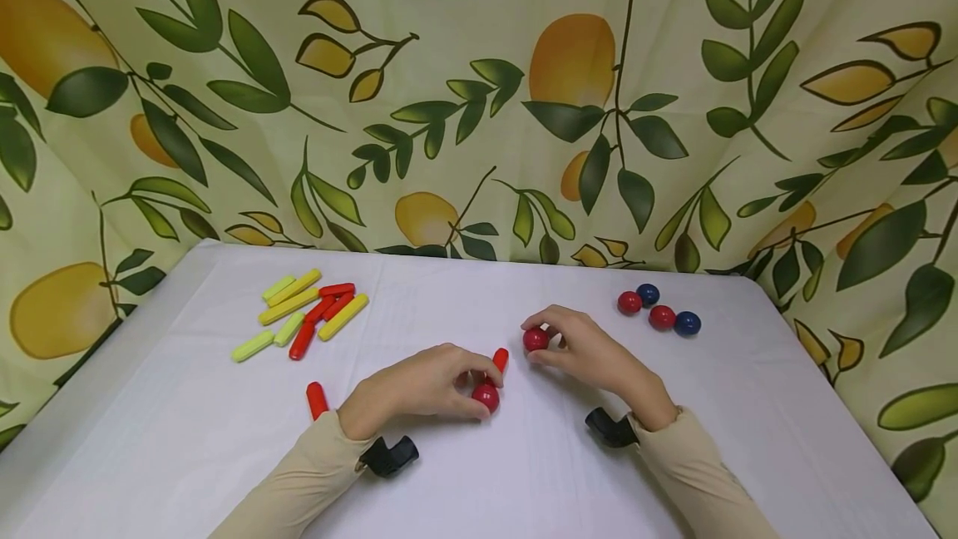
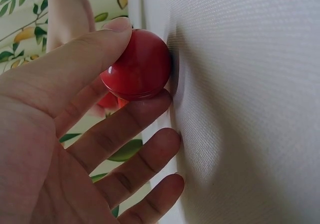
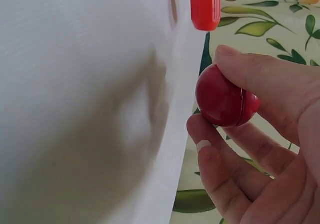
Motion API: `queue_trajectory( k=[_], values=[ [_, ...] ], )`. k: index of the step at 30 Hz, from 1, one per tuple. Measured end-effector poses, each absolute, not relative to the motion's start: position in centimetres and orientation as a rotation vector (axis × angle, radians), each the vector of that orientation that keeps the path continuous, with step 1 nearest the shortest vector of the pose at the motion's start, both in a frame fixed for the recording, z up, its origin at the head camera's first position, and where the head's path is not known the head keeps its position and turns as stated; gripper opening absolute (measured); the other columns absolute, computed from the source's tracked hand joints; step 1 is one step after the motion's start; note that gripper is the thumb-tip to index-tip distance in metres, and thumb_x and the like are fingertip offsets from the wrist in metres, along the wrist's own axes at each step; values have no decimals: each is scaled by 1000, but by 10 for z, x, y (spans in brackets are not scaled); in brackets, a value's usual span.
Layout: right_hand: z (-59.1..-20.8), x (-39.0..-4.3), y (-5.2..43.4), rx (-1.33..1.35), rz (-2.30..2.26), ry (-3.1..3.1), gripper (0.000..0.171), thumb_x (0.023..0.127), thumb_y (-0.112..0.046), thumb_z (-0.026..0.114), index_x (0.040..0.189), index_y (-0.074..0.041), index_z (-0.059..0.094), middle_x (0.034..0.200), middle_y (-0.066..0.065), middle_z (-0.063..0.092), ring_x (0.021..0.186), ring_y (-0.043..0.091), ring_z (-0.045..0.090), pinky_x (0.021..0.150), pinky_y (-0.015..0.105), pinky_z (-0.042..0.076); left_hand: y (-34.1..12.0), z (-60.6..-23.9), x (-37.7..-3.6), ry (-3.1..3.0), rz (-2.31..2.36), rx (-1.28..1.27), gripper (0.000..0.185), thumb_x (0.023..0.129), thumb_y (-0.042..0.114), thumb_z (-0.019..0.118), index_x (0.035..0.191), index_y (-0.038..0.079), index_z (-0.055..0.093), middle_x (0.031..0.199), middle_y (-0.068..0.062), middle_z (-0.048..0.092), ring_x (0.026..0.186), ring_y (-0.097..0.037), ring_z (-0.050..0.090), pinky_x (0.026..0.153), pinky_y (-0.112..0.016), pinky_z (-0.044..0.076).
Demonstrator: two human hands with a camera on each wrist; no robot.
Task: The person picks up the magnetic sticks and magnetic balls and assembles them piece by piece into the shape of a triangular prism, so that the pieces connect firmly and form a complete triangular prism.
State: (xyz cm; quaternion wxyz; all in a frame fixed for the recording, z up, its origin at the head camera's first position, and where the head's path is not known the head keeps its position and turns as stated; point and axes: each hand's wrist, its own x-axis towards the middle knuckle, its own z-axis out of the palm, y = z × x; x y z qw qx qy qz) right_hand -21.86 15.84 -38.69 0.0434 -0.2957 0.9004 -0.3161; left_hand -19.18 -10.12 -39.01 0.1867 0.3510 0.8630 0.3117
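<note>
— What's the biggest thing in front of you?

— The white cloth-covered table (image 1: pixel 524 481), backed by a hanging curtain printed with green leaves and yellow fruit (image 1: pixel 479 106). I'll place everything else from the table.

— And your hands?

— My left hand (image 1: pixel 419 385) rests near the table's front middle, thumb and fingers pinching a glossy red plastic ball (image 1: pixel 486 396) that touches the cloth; the wrist view shows the thumb on top and a finger beneath it. My right hand (image 1: pixel 591 352) sits just right of it, a little farther back on the table, fingertips curled round a second glossy red ball (image 1: pixel 535 338).

— Anything between them?

— A short red plastic rod (image 1: pixel 500 360) stands tilted between the two balls, its lower end at the left ball.

— What else lies on the table?

— Toward the back left, a loose heap of yellow, pale green and red plastic rods (image 1: pixel 303 314). Toward the back right, a cluster of two red and two dark blue balls (image 1: pixel 659 310). One lone red rod (image 1: pixel 317 399) lies just left of my left wrist.
</note>
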Motion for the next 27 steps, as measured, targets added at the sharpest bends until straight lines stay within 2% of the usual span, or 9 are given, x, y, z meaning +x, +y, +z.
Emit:
queue_trajectory(
  k=[10, 17, 27],
  values=[
    [-391, -221, 151, -933, -975, 2778, 37, 87, -14, 76, 121, -4, 65, 113, 7, 62, 94, 16, 64, 80, 31, 56, -100, -389, -191, 2425, 875, 970, 30, 83, 27, 81, 111, 23, 71, 88, 15, 64, 80, -6, 57, 70, -19, 46],
    [-396, -221, 147, -918, -1069, 2722, 37, 90, -12, 72, 124, -4, 62, 116, 9, 66, 97, 20, 67, 84, 31, 56, -99, -389, -190, 2441, 872, 975, 29, 83, 27, 81, 111, 24, 71, 87, 16, 64, 80, -6, 57, 69, -19, 45],
    [-400, -217, 142, -950, -1064, 2692, 35, 93, -7, 67, 127, -4, 61, 121, 9, 66, 103, 21, 63, 88, 35, 55, -97, -390, -190, 2452, 853, 967, 29, 83, 28, 81, 110, 25, 71, 87, 17, 64, 80, -6, 56, 68, -20, 44]
  ],
)
